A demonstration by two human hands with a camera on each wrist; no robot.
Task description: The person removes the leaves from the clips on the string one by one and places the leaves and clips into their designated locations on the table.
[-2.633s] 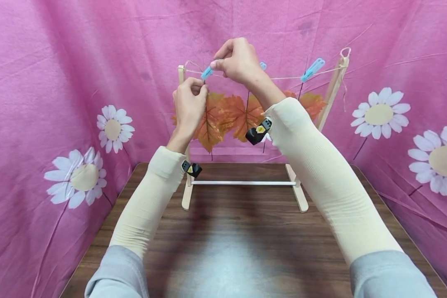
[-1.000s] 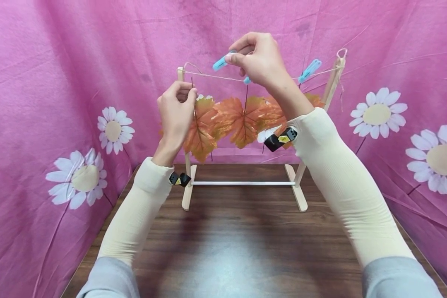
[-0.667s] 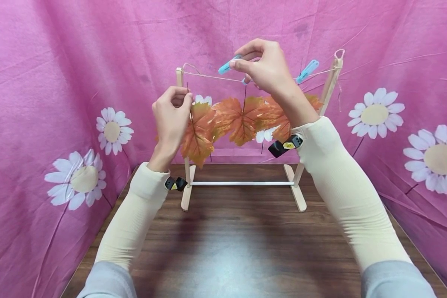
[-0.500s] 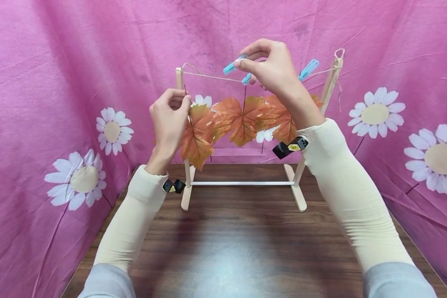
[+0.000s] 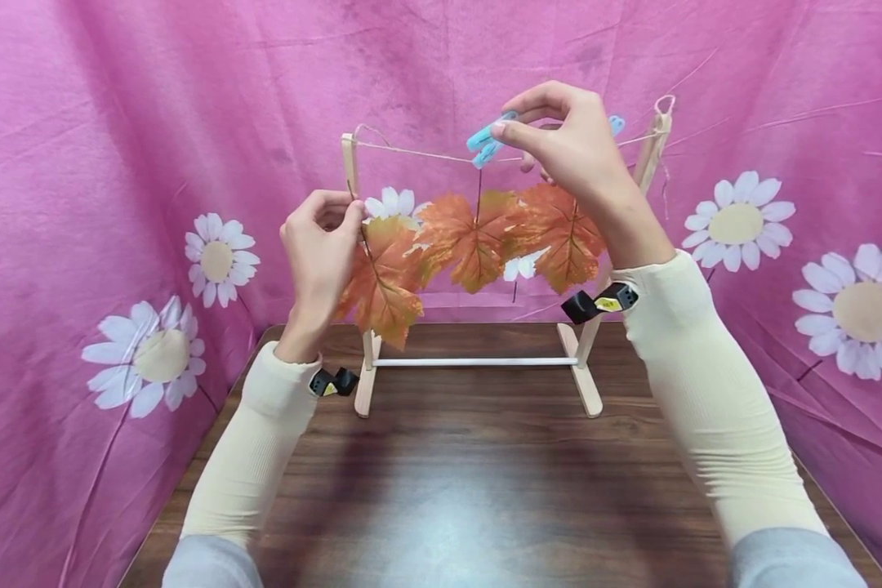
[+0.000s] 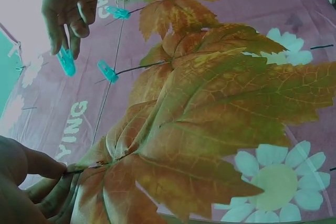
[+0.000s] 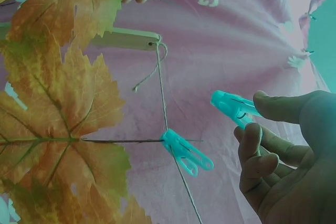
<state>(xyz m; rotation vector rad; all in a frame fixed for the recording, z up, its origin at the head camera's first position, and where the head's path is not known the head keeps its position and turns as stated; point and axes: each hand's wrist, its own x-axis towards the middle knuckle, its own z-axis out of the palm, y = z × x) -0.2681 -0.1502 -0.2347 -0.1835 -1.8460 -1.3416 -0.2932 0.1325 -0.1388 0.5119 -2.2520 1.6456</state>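
Note:
My left hand [image 5: 322, 249] pinches the dark stem of an orange-green artificial maple leaf [image 5: 384, 286] at the left, below the string and apart from it. Between thumb and fingers, my right hand [image 5: 569, 139] holds a light blue clothespin [image 7: 231, 106], off the string. Another blue clothespin [image 7: 184, 150] clips the stem of the middle maple leaf [image 5: 474, 237] to the twine [image 5: 419, 153]. On the right hangs a third maple leaf [image 5: 569, 241]; its clothespin [image 5: 616, 125] is partly hidden behind my right hand in the head view.
The twine runs between two wooden posts [image 5: 349, 159] of a stand, joined low down by a white rod [image 5: 478, 361]. The stand's feet rest on a brown wooden table [image 5: 441, 490]. Pink cloth [image 5: 265, 98] printed with white daisies surrounds the table.
The left leaf has come off the string, and my left hand has carried it down and left. My right hand has moved right with the clothespin it took from the string.

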